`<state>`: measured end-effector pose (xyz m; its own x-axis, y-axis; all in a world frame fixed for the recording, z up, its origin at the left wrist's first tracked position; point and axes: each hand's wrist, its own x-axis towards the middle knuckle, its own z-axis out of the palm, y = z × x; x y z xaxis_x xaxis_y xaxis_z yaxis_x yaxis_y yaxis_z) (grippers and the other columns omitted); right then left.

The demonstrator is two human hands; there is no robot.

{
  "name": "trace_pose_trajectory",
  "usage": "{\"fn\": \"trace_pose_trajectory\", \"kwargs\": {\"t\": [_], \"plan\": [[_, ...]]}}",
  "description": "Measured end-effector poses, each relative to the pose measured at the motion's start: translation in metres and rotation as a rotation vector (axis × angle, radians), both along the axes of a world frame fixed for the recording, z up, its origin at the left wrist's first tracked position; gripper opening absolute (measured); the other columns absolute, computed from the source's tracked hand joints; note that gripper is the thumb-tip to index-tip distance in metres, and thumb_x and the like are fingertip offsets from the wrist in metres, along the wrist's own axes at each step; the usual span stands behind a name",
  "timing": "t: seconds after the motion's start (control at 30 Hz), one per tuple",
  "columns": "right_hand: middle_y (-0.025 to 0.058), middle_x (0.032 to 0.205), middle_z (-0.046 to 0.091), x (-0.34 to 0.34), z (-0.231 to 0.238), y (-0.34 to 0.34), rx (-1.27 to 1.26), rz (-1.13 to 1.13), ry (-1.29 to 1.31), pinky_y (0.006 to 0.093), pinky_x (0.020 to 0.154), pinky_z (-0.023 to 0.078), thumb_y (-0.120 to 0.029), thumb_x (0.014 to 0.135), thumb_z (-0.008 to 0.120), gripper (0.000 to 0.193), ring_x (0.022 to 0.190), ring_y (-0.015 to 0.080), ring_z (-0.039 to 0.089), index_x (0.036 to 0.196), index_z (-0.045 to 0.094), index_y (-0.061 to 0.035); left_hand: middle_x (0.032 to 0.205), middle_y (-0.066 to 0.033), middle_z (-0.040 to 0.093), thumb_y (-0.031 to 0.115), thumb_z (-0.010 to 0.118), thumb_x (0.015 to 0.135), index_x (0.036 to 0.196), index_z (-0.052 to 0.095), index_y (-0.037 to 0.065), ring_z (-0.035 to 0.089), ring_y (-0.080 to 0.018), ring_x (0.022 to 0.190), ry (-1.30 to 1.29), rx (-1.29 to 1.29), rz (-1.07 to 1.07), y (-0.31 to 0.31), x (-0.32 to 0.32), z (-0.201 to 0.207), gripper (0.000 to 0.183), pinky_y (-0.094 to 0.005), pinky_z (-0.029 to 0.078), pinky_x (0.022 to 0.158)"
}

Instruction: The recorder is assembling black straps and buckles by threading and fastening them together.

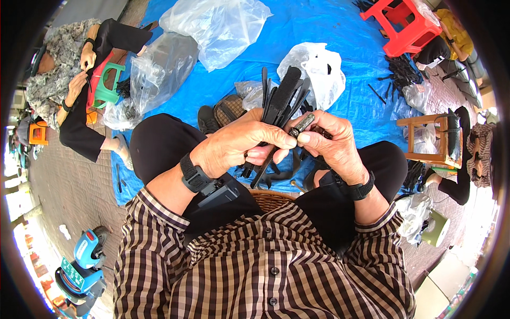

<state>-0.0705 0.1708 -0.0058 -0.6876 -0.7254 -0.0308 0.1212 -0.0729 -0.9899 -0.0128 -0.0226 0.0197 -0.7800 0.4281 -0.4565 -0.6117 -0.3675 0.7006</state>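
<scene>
At left, a seated person's left hand (228,141) has its grip clamped on a bundle of black strips (286,93), fanned upright in front of the chest, the long axis running from top right to bottom left. The upper ends point away from the wearer; one strip slants down past the fingers toward the lap. At right, the right hand (337,146) has its grip together, thumb and fingers pinching a small dark, shiny piece (303,125) whose long axis tilts up and to the right, its lower end just beside the left thumb. Beneath, a blue tarp (353,80) covers much of the paved ground (58,186). Across the scene from the left are an orange stool (38,133), a co-worker in a grey patterned top (61,45) with both hands close together, a blue scooter (87,252), a green stool (110,90), clear plastic bags (215,29), a wicker basket (271,201) between the wearer's legs and a white plastic bag (321,77). Farther right stand a red stool (406,32) near a heap of black strips (405,73), a wooden stool (425,156) and a pale green bin (435,228).
</scene>
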Motion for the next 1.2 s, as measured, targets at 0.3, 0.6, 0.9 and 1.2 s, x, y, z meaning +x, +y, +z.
{"fn": "trace_pose_trajectory", "kwargs": {"t": [0.3,0.6,0.9,1.2], "plan": [[-0.003,0.065,0.052,-0.009,0.003,0.003,-0.128,-0.022,-0.216,0.0179,0.045,0.027,-0.008,0.08,0.065,0.014,0.052,0.0023,0.038,0.091,0.062,-0.0001,0.069,-0.0144,0.063,0.01,0.062,0.08,0.086,0.058,0.0,0.041,-0.0045,0.038,0.12,-0.035,0.095,-0.003,-0.002,-0.002,0.012,-0.0172,0.029,0.034],[-0.0052,0.067,0.054,-0.006,0.01,0.005,-0.042,0.001,-0.08,0.0167,0.047,0.031,-0.008,0.08,0.067,0.016,0.055,0.0006,0.039,0.095,0.064,-0.0039,0.066,-0.012,0.061,0.01,0.064,0.08,0.085,0.058,0.001,0.04,-0.0039,0.037,0.078,-0.001,0.161,0.004,0.003,-0.001,0.012,-0.0176,0.028,0.034],[-0.0029,0.064,0.052,-0.004,0.002,0.002,-0.174,-0.027,-0.265,0.0168,0.044,0.025,-0.01,0.083,0.062,0.016,0.052,0.0015,0.035,0.098,0.062,-0.0032,0.067,-0.011,0.06,0.009,0.062,0.082,0.084,0.058,0.001,0.04,-0.0035,0.039,0.109,0.026,0.207,0.011,0.0,-0.002,0.009,-0.0175,0.029,0.035],[0.0006,0.068,0.055,0.0,-0.003,-0.005,-0.287,0.018,-0.477,0.018,0.044,0.028,-0.012,0.089,0.056,0.017,0.052,0.0032,0.04,0.103,0.058,-0.0039,0.066,-0.0075,0.059,0.009,0.062,0.082,0.087,0.058,0.001,0.041,-0.0034,0.041,0.211,-0.051,0.248,0.014,-0.001,-0.01,0.01,-0.0175,0.03,0.036]]}}
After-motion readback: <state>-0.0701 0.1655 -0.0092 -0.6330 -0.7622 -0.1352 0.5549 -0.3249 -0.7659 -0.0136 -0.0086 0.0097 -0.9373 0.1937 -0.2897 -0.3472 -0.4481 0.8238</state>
